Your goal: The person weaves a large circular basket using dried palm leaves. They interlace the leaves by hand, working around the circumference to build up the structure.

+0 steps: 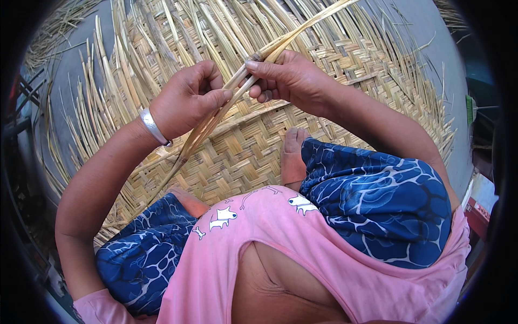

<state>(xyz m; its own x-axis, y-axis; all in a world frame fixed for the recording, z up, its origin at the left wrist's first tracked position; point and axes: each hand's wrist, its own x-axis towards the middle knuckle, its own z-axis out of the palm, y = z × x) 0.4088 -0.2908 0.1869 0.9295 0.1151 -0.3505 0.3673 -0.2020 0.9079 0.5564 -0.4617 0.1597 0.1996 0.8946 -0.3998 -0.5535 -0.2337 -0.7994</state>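
A long, flattened reed strip (294,36) runs slantwise in front of me, from the upper right down to near my left knee. My left hand (197,94) pinches its lower part between thumb and curled fingers. Higher up, my right hand (283,78) grips the same strip, thumb on top, near a darker joint in the stalk. The strip looks split into several flat lengths between the hands. Below it spreads a large woven reed mat (232,162) in a slanting weave, its loose strip ends sticking out at the far and left sides.
I squat on the mat with bare feet (294,156) on it. Grey floor (442,59) surrounds the mat. A heap of thin dry stalks (59,32) lies at the far left. At the right edge are a green item (470,109) and a red-and-white object (479,202).
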